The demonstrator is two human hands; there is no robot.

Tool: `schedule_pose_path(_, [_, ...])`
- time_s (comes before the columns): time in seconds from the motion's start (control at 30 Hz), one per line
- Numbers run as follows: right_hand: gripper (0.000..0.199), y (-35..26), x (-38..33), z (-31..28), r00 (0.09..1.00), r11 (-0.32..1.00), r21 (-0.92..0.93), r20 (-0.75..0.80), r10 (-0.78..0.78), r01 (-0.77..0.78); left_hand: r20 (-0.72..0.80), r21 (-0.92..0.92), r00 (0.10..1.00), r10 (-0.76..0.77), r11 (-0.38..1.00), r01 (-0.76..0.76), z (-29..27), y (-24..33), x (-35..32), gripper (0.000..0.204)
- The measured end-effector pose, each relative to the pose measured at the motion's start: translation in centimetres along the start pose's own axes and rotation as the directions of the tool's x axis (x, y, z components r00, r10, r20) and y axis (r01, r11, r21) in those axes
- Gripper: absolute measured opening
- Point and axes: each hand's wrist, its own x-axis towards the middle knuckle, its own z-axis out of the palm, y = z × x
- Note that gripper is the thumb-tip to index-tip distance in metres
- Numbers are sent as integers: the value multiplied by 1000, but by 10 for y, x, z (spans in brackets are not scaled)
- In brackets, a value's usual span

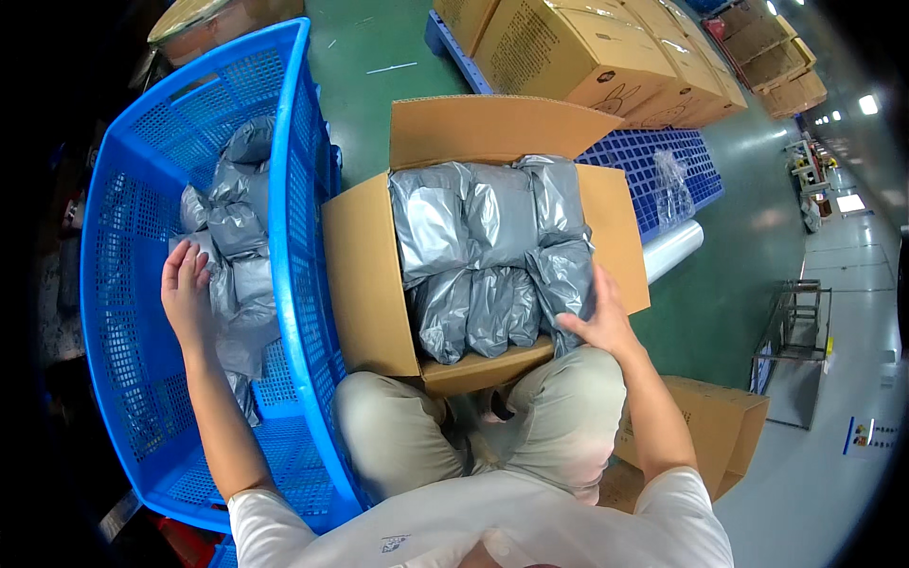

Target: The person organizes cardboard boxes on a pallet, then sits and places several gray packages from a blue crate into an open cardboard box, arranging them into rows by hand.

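Observation:
My left hand (189, 289) is inside a blue plastic crate (301, 284), its fingers loosely bent and apart at the edge of a grey plastic-wrapped package (213, 270). Nothing shows in its grasp. Before my knees an open cardboard box (369, 284) holds several grey packages in rows. My right hand (606, 317) lies against the front right package (561, 284), thumb stretched over its face and fingers along its right side. The fingertips are partly hidden there.
More grey packages (251, 142) lie in the crate. Beyond the box are stacked cartons (578, 66), a blue slatted pallet (701, 156) and a roll of clear film (674, 248). An open carton (729, 426) stands behind my right arm, near a metal frame cart (795, 350).

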Motion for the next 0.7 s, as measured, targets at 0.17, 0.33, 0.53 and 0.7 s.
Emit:
schedule_pose_path(0.17, [84,-11,26,29,944,953,-187,-189,-272,238,-196,600,918,344,783,-165,-70,-149,38,24])
schedule_pose_path(0.33, [77,0,25,65,926,947,-285,-298,-233,147,-366,318,725,-583,654,687,-51,-227,-4,32])
schedule_pose_path(0.53, [68,-1,25,40,952,964,-155,-184,-244,217,122,992,989,-79,24,-120,8,-179,-28,95])
schedule_pose_path(0.7, [47,-29,37,25,919,936,-35,-180,-350,349,203,927,917,-343,-234,-293,-70,-239,-1,47])
